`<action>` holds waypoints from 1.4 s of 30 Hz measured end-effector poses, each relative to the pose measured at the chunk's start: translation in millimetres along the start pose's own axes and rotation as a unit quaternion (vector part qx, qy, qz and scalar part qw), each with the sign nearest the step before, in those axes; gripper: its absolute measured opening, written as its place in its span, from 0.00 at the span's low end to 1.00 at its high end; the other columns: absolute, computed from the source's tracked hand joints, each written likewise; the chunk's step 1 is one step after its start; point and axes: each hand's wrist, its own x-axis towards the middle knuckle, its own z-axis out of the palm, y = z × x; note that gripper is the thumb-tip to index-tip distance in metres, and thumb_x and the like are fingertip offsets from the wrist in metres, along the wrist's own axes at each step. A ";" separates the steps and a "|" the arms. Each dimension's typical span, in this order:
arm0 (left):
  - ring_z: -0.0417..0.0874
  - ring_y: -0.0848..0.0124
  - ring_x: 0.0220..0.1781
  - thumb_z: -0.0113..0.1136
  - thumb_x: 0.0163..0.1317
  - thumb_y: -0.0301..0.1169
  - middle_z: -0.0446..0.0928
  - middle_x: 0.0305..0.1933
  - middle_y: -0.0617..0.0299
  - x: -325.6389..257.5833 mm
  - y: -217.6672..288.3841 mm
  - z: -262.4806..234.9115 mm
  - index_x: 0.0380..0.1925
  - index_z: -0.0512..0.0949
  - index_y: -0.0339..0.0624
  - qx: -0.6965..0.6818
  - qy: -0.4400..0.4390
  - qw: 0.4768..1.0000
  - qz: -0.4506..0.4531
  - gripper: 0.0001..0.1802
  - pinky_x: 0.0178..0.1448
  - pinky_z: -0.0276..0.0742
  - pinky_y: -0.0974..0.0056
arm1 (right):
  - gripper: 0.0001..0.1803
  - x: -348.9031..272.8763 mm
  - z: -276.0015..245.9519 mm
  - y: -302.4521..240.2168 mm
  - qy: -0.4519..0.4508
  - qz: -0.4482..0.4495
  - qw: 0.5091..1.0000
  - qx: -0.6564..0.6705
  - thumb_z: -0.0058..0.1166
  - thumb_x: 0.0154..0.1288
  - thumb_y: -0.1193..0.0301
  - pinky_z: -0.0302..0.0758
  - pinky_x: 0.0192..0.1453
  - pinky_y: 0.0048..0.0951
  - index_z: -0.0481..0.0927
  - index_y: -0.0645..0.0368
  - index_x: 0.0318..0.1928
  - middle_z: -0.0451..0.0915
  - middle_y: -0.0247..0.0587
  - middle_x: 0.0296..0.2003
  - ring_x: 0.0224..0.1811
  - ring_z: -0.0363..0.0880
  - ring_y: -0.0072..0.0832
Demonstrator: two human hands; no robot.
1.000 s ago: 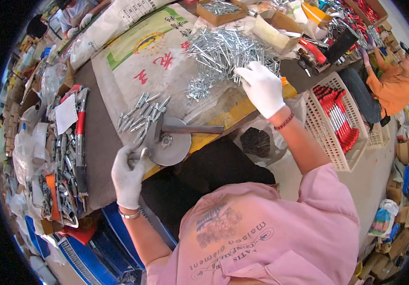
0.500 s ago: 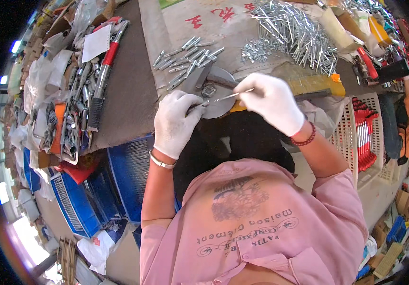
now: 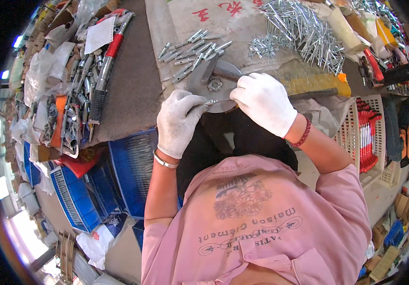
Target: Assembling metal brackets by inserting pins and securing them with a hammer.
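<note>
Both my hands wear white knitted gloves and meet over the near side of a round grey metal plate. Between the fingertips of my left hand is a small silvery metal part, mostly covered by the glove. My right hand pinches a thin metal rod, whose tip reaches that part; whether it is inside cannot be made out. A dark metal bar and a small ring-shaped piece are on the plate. Just beyond lies a group of short, thick metal pins.
A heap of thin silvery rods and a pile of smaller metal pieces lie at the far right. Mixed tools crowd the left. Blue bins stand below the table's left edge, a white crate with red-handled tools at right.
My right hand has moved left toward my left hand, bringing the rod's tip from a small gap up to the part. The whole view has shifted slightly.
</note>
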 end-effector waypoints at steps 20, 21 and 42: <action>0.86 0.54 0.42 0.73 0.56 0.21 0.83 0.38 0.55 1.8 0.2 6.0 0.36 0.89 0.43 -0.017 0.014 1.000 0.015 0.07 0.48 0.80 0.56 | 0.05 2.8 15.4 7.1 0.046 -0.059 0.997 0.007 0.61 0.59 0.72 0.79 0.46 0.39 0.85 0.48 0.36 0.76 0.34 0.34 0.41 0.81 0.35; 0.86 0.55 0.42 0.73 0.56 0.21 0.83 0.38 0.55 -0.6 2.2 2.4 0.36 0.89 0.43 -0.014 0.018 1.000 0.013 0.08 0.48 0.80 0.56 | 0.05 4.8 15.8 5.3 0.049 -0.067 0.997 0.009 0.59 0.60 0.71 0.78 0.45 0.39 0.85 0.47 0.36 0.75 0.34 0.33 0.41 0.81 0.35; 0.85 0.53 0.43 0.75 0.55 0.22 0.82 0.39 0.54 -3.4 4.4 1.5 0.36 0.88 0.46 -0.007 0.034 0.999 0.030 0.10 0.48 0.80 0.55 | 0.04 5.0 -8.7 138.1 -0.022 0.205 0.949 -0.239 0.58 0.67 0.69 0.86 0.45 0.46 0.85 0.52 0.36 0.85 0.42 0.36 0.40 0.89 0.45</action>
